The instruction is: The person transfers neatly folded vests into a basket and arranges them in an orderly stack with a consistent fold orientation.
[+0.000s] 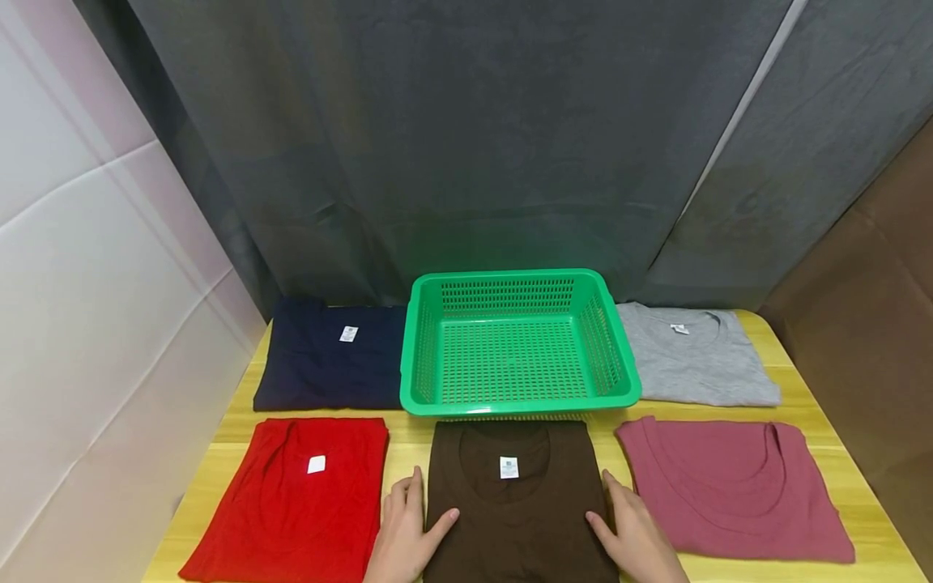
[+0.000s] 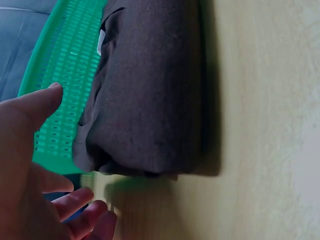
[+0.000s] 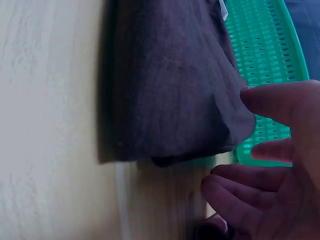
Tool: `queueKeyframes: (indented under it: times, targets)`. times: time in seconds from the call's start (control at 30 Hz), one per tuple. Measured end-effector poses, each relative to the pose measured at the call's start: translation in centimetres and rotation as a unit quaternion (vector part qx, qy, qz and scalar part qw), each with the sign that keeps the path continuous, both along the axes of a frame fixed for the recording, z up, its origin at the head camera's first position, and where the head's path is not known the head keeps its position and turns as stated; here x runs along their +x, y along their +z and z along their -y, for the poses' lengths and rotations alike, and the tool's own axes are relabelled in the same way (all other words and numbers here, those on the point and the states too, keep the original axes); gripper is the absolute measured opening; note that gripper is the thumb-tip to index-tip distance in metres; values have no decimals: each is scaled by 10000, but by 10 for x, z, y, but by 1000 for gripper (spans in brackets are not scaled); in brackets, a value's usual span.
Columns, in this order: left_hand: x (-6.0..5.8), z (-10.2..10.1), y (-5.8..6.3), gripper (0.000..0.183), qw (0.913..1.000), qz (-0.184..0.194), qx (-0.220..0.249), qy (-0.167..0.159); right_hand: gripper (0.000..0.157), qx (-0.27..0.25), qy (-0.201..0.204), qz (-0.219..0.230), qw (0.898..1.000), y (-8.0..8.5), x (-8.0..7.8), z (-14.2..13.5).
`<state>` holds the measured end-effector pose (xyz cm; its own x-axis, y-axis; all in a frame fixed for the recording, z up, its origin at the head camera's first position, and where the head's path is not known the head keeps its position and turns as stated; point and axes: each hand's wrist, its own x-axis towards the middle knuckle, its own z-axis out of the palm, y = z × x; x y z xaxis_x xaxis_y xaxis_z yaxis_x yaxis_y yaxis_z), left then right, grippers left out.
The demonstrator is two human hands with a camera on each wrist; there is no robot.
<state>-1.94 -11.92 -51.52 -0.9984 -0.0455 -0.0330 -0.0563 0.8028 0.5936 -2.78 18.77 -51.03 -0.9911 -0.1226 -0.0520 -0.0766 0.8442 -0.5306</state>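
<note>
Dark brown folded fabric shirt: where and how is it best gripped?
Probably both side edges, left hand from the left, right hand from the right, pinching top and underside. The shirt lies flat and thick, with yellow wooden table showing either side; the green rectangular plastic basket crowds its collar edge.

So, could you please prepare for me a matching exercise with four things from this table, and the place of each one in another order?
Things
1. folded dark brown fabric shirt
2. rectangular green plastic basket
3. folded grey fabric shirt
4. folded bright red fabric shirt

Places, as seen in the head view
A. far row, right end
B. near row, left end
C. near row, middle
D. far row, middle

Right pairs: 1-C, 2-D, 3-A, 4-B
</note>
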Motion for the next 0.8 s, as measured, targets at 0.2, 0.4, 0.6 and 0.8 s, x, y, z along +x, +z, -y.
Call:
queueKeyframes:
  times: [0.2, 0.4, 0.6, 0.8]
  targets:
    - [-1, -2, -2, 84, 9999, -20, -14, -107, 61, 46, -46, 159, 9999, 1, -1, 3]
    - [-3, -5, -2, 83, 9997, 184, 169, -59, 61, 69, -62, 19, 10000, -1, 1, 5]
    - [-5, -7, -2, 83, 9981, 349, 468, -172, 64, 62, -154, 0, 9999, -4, 1, 8]
    - [-6, -7, -2, 83, 9967, 414, 641, -263, 65, -31, -302, -27, 9995, -7, 0, 14]
